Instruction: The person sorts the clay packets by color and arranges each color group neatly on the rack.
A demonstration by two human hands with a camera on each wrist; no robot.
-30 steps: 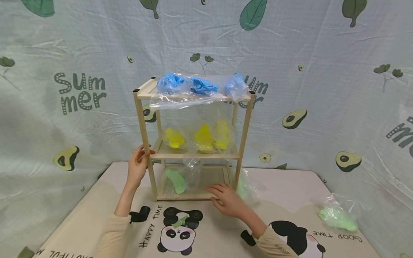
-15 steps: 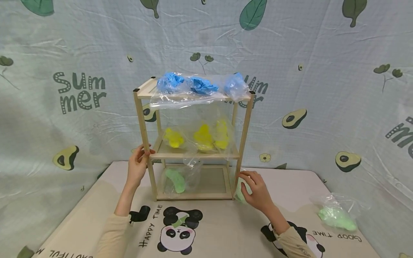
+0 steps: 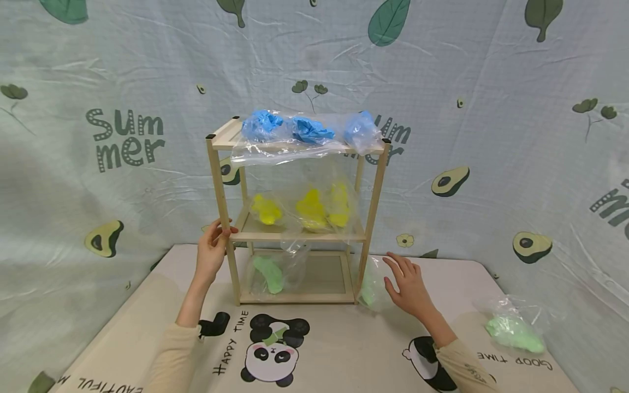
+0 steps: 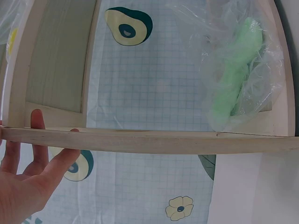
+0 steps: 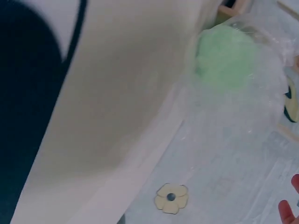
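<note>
A three-tier wooden shelf rack stands upright on the table. My left hand grips its left front post near the middle shelf; in the left wrist view, the thumb and fingers lie on either side of the post. My right hand hovers right of the rack with fingers spread and loosely bent, holding nothing. Between it and the right post lies a clear bag with a pale green lump, partly hidden by the post in the head view. Another bagged green piece lies at the left of the bottom shelf.
Clear bags with crumpled blue pieces cover the top shelf. Bagged yellow pieces sit on the middle shelf. One more bagged green lump lies far right on the panda-print table. A printed curtain surrounds the table.
My right hand has moved right, from in front of the bottom shelf past the right post to beside the green bag there. The left hand keeps its place on the post.
</note>
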